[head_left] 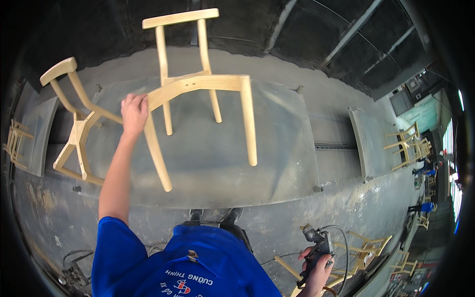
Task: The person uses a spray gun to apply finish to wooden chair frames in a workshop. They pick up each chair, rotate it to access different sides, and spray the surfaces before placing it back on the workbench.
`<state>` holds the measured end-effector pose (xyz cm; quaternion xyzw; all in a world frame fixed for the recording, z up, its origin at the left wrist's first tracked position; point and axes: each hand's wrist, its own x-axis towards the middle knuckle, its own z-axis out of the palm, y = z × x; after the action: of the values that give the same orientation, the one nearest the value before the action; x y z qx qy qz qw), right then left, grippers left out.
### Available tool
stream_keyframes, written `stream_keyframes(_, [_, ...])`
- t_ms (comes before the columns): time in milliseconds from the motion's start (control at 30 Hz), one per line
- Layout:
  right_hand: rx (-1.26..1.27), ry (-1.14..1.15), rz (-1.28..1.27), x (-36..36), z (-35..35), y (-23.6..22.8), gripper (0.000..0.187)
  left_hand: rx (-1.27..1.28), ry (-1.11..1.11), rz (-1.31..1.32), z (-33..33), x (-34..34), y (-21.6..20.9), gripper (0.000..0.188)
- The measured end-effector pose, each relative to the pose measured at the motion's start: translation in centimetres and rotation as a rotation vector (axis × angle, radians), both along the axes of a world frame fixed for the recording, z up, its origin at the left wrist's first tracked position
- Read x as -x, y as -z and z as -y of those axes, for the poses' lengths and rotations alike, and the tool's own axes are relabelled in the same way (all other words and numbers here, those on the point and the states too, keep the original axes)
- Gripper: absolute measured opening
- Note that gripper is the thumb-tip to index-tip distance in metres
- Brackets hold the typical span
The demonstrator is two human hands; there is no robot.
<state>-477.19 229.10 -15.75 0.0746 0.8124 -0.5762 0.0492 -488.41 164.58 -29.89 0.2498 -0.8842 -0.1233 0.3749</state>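
My left hand (134, 115) is closed around the left front corner of a pale wooden chair frame (190, 85). This chair has a curved backrest rail and four legs, with no seat panel on it. It is over a large grey board, and I cannot tell whether every leg touches it. Low on the right, my right hand (319, 270) is wrapped around a dark spray gun (316, 247) with a hose running from it. To the left of my left hand, a second wooden chair frame (78, 131) leans tipped over at the board's edge.
The grey board (277, 183) lies ahead of my feet. Another board (373, 143) with chairs (404, 146) stands to the right, and one more (37, 143) to the left. Behind the spray gun are more chair frames (368, 250). People in blue (425, 207) are farther right.
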Motion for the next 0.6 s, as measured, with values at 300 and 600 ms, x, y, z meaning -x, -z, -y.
stream_keyframes(300, [-0.218,-0.070,0.015,-4.7,8.6,-2.9,0.082,-0.241,0.119,-0.017,2.7,-2.0,-1.6,0.030])
stream_keyframes(600, [0.029,-0.148,-0.116,-6.0,12.4,-3.4,0.104,-0.325,0.225,0.074,4.2,-2.6,-2.3,0.037])
